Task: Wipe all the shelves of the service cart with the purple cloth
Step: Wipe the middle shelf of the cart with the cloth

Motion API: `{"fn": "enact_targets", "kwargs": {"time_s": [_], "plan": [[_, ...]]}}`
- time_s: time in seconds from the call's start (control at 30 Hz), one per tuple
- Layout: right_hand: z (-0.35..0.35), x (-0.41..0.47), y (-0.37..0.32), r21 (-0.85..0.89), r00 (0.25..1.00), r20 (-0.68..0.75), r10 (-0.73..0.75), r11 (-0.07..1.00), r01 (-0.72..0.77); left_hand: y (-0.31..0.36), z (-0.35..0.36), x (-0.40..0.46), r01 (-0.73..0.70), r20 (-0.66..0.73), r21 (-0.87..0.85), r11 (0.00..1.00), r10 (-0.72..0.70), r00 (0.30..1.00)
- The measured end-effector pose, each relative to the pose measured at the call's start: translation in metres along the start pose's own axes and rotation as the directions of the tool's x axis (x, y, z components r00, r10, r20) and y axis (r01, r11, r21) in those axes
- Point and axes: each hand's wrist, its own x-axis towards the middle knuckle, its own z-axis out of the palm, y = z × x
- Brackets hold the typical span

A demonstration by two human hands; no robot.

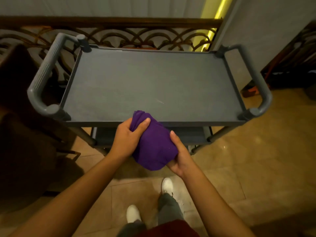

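Note:
A grey service cart stands in front of me, its flat top shelf bare. A lower shelf shows under the near edge. The purple cloth is bunched between both hands, just in front of and slightly over the cart's near rim. My left hand grips the cloth's upper left part, thumb on top. My right hand cups the cloth from below on the right.
Grey tube handles stand at the cart's left end and right end. An ornate railing runs behind the cart. Dark furniture sits to the left, a white wall at the right. My shoes stand on the tiled floor.

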Motion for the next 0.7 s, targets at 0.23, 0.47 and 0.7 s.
{"fn": "enact_targets", "kwargs": {"time_s": [0.23,0.47,0.7], "plan": [[-0.048,-0.022,0.059,0.159,1.0,-0.027,-0.002,0.987,0.006,-0.043,0.022,-0.044,0.228,-0.064,-0.021,0.973,-0.229,0.971],[-0.1,0.011,0.077,-0.158,0.949,-0.299,-0.095,0.986,0.049,-0.107,0.049,-0.053,0.377,0.023,-0.084,0.922,-0.376,0.926],[-0.145,0.107,0.096,-0.053,0.932,-0.341,-0.125,0.992,0.114,-0.194,0.067,0.007,0.319,0.073,-0.019,0.947,-0.317,0.945]]}}
